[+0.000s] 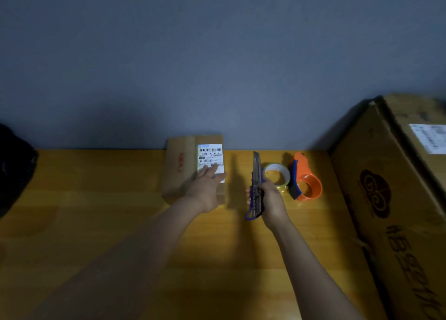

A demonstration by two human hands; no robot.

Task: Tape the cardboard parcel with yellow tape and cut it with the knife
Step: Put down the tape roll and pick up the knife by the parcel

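1. Two hands are at work: the left hand (209,187) lies flat and released on the near right part of the cardboard parcel (193,167), fingers spread over the white shipping label (210,159), while the right hand (271,202) is clenched around the knife (256,187), its tip pointing to the far side.
2. The parcel lies at the far edge of the wooden surface (120,223), close to the grey wall (217,54). The yellow tape (277,176) lies just right of the knife, and the orange tape dispenser (305,181) lies just right of the roll, touching or nearly so.
3. No fresh yellow strip can be made out across the parcel, so I judge the taping may not be done; whether the knife blade is extended is too blurred to tell.
4. To do this step well, the left hand should press firmly so the parcel cannot slide towards the wall.
5. If tape comes first, the knife is better set down to the right, away from the roll, leaving the right hand free to pull the tape.
6. When cutting, the blade should travel away from the left hand's fingers, which lie close to the parcel's right edge.
7. The large cardboard box (395,199) on the right limits elbow room, so short strokes seem wise.
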